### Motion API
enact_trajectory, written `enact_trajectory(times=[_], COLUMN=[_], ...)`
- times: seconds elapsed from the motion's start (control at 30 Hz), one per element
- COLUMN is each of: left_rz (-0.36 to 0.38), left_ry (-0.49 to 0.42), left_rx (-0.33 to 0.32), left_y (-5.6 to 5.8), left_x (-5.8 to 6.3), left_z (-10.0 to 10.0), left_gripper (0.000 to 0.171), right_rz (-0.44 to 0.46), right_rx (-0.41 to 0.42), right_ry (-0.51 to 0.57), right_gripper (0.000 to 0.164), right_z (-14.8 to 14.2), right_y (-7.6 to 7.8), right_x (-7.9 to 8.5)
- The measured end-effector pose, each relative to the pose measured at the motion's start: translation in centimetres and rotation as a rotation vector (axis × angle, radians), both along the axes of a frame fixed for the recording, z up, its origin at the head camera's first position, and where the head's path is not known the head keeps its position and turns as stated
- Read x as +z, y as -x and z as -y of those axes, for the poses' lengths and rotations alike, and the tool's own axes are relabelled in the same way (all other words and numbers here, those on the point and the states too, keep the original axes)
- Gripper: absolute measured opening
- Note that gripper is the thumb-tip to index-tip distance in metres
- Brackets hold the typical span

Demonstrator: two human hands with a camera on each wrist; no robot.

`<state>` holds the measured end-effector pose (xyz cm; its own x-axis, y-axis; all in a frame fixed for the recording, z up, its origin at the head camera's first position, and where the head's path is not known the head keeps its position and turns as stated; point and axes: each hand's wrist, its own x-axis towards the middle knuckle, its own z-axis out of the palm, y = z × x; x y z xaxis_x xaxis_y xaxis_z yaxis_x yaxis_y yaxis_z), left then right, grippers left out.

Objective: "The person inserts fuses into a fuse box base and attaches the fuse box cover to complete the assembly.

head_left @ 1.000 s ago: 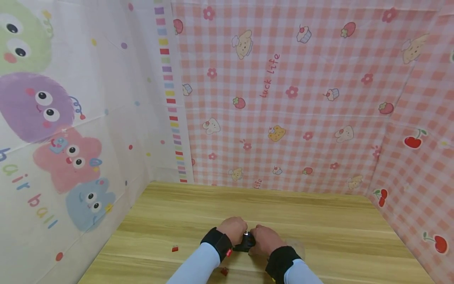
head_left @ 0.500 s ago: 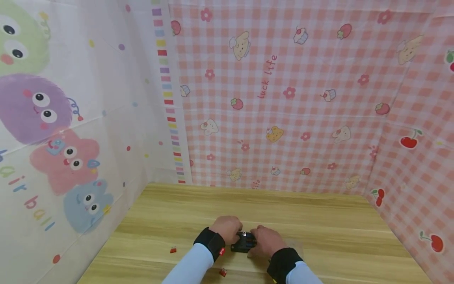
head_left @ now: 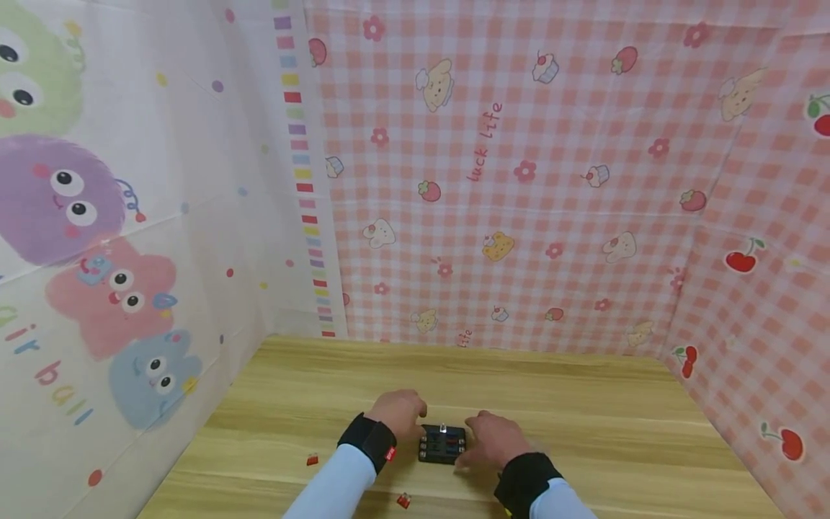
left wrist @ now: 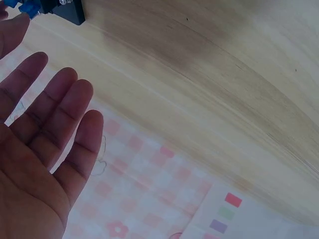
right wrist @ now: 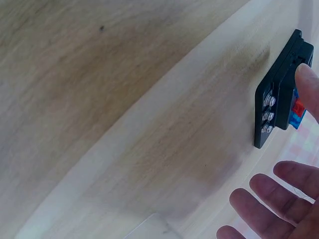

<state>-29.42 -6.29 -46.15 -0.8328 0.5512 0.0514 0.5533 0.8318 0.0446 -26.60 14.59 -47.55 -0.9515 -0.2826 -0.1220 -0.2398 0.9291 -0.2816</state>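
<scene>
While the left wrist view is cutting off most of the black block (head_left: 442, 445), the right hand (head_left: 496, 441) is partly hiding it in the right wrist view. Silvery screws (right wrist: 269, 100) are lining two sides; red and blue pieces (right wrist: 298, 107) are showing on top. It is lying on the near worktop (head_left: 551, 389) between that hand and the left hand (head_left: 395, 416), both extending loose fingers and gripping nothing (any contact is hard to tell).

Up the pink cloth (head_left: 519, 176) I can read "luck life", with "life" alone lower down. The white cloth (head_left: 168, 173) at left says "air ball". The red tag (head_left: 390, 453) on the left wristband (head_left: 367, 440) bears marks too small to read.
</scene>
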Motion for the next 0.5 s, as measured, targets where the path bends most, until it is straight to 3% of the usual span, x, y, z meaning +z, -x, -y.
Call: enact_trajectory(times=[0.5], left_rz=[0.035], left_ry=[-0.049], left_rx=[0.063], left_y=[-0.1], left_x=[0.3], left_z=[2.3], left_gripper=[0.026], right_rz=[-0.04], right_rx=[0.001], right_ry=[-0.023], right_gripper=[0.07], right_z=[-0.9], right_y=[-0.5], right_x=[0.3])
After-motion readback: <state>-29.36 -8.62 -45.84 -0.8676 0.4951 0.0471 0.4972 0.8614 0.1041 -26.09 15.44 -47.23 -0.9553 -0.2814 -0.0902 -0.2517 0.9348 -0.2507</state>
